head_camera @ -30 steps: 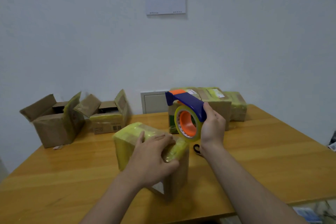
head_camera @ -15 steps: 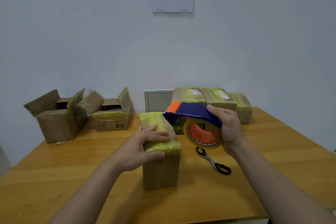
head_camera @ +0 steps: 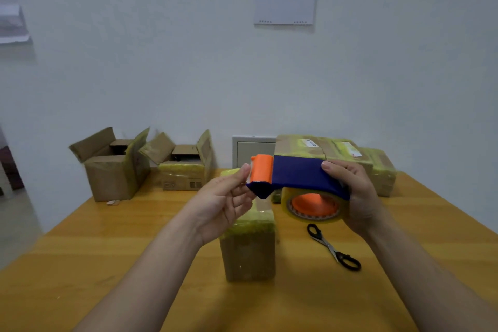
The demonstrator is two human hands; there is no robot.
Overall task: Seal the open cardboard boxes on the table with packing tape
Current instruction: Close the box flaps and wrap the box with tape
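My right hand (head_camera: 358, 197) was clamped round the rear of the tape dispenser (head_camera: 299, 175), thumb on top of the blue cover and fingers wrapped underneath beside the tape roll (head_camera: 312, 207). My left hand (head_camera: 223, 202) met the same tool at its orange nose (head_camera: 262, 170), with the index tip on the orange and the other fingers curled under the blue tip. Whether it pinched the loose tape end I could not tell.

I judged the dispenser light and rigid, best held by the rear as the right hand had it. The toothed edge at the nose deserved respect. The tape itself would be thin, sticky and quick to fold onto itself, so I would take it by the free end only.

Directly beneath the left hand stood a small box (head_camera: 249, 250), its top banded in yellowish tape. Below the right hand lay scissors (head_camera: 332, 248) on the bench (head_camera: 107, 250), near that box but apart from it.

The open boxes (head_camera: 113, 170) (head_camera: 183, 170) sat well away to the left of the left hand, at the bench's far edge with their flaps up. They looked light with floppy flaps, likely to slide on the glossy top unless pressed down flat. Taped boxes (head_camera: 380, 167) were stacked just behind the right hand.
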